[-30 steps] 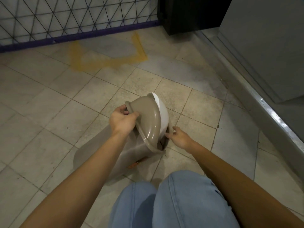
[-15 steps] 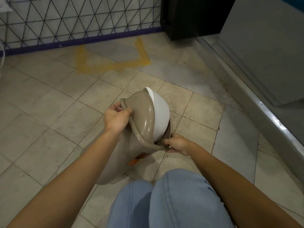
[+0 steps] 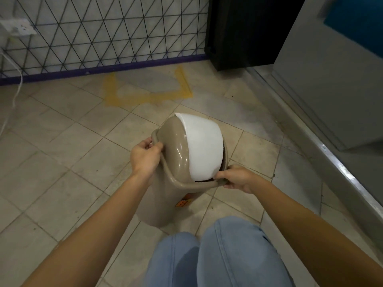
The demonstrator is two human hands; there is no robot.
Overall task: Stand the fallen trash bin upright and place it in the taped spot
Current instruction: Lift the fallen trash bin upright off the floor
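Note:
The trash bin (image 3: 176, 154) is beige with a white swing lid and an orange sticker on its side. It is nearly upright in front of my knees, tilted a little toward me. My left hand (image 3: 145, 157) grips the left rim of its lid. My right hand (image 3: 235, 178) pinches the rim at the near right corner. The taped spot (image 3: 149, 96) is a yellow outline on the floor tiles, beyond the bin, against the base of the wire fence.
A wire mesh fence with a purple base rail (image 3: 99, 68) runs along the back. A black cabinet (image 3: 244, 30) stands at the back right. A metal threshold (image 3: 323, 150) and grey wall bound the right side. A white cable (image 3: 17, 88) hangs at far left.
The bin has been raised from lying on its side to nearly upright. My right hand moved from its side onto the lid rim. The view has tipped up toward the fence.

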